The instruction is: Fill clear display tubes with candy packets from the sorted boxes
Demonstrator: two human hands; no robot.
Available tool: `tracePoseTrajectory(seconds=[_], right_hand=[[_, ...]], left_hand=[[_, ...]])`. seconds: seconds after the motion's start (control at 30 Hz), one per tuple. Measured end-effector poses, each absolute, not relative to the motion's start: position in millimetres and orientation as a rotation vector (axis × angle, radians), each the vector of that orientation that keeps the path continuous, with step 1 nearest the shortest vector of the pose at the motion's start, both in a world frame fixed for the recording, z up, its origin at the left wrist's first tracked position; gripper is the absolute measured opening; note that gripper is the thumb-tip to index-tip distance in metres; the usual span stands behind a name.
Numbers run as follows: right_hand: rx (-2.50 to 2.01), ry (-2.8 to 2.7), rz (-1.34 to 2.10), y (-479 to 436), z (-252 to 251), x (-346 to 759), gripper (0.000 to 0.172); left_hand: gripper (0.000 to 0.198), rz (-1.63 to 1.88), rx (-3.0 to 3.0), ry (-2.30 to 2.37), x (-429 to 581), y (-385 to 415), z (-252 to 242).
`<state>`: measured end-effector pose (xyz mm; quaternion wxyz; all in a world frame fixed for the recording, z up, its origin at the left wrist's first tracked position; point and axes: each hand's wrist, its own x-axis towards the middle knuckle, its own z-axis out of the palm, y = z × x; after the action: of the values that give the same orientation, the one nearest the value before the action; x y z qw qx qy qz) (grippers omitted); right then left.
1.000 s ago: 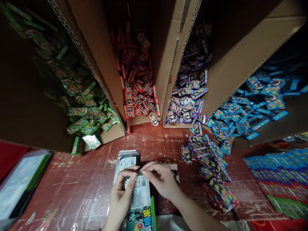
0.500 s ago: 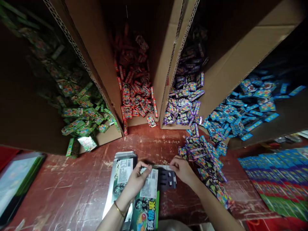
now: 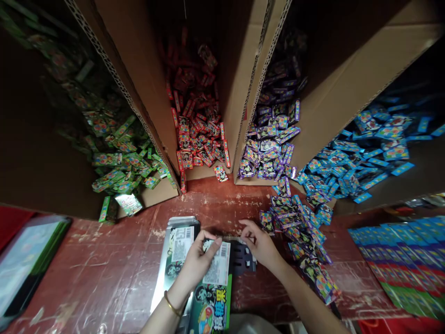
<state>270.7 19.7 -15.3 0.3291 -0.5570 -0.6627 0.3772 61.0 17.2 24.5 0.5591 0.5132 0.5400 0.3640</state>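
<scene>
My left hand point(image 3: 199, 262), a gold bangle on its wrist, pinches the top of a green printed candy bag point(image 3: 208, 308) with a white label. Under that hand, to the left, lies a stack of similar bags point(image 3: 174, 264) with silvery edges. My right hand point(image 3: 259, 243) hovers by the bag's upper right, fingers curved and apart, with nothing visible in them. Just below its fingertips is a dark slotted piece point(image 3: 239, 260), partly hidden by the bag. Beside my right hand lies a heap of purple and blue candy packets point(image 3: 288, 218).
Open cardboard boxes point(image 3: 250, 93) hold green packets point(image 3: 121, 167), red packets point(image 3: 198, 139), purple packets point(image 3: 269, 144) and blue packets point(image 3: 351, 162). Filled multicoloured packs point(image 3: 403, 260) lie in rows at right. Another stack of bags point(image 3: 31, 260) lies at far left on the red table point(image 3: 114, 269).
My right hand has lifted slightly off the dark slotted piece, and its fingers have spread. My left hand still pinches the bag. The whole view has shifted slightly.
</scene>
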Motion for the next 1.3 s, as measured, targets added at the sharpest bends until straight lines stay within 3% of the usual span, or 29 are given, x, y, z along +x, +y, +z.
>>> tracePoseTrajectory(seconds=[0.2,0.4,0.7,0.93,1.1,1.2,1.3], right_hand=[[-1.42,-1.42,1.027,9.3,-2.5,281.6,0.024],[-1.135,-1.093,1.329,20.7,54.4,249.2,0.051],[-1.074,-1.289,1.532,33.2,58.6,217.9,0.055],[-1.108,-0.544,2.156,37.1,41.4,211.8,0.052],[-1.11,-0.912,1.867,30.6,50.7,227.0,0.053],[-1.126,-1.216,1.667,27.9,63.9,255.2,0.066],[-1.15,-1.129,1.578,16.4,68.7,273.5,0.071]], left_hand=[[0.025,0.873,1.199,1.275,55.9,14.5,21.2],[0.026,0.872,1.265,1.167,61.2,11.2,35.4],[0.03,0.904,1.325,1.171,66.1,5.9,45.9],[0.022,0.999,1.291,1.185,66.3,5.7,49.9],[0.048,0.79,1.137,1.021,56.0,-14.0,52.1],[0.032,0.558,0.989,0.889,27.7,-21.0,54.1],[0.03,0.764,0.721,0.956,-0.2,-14.0,61.2]])
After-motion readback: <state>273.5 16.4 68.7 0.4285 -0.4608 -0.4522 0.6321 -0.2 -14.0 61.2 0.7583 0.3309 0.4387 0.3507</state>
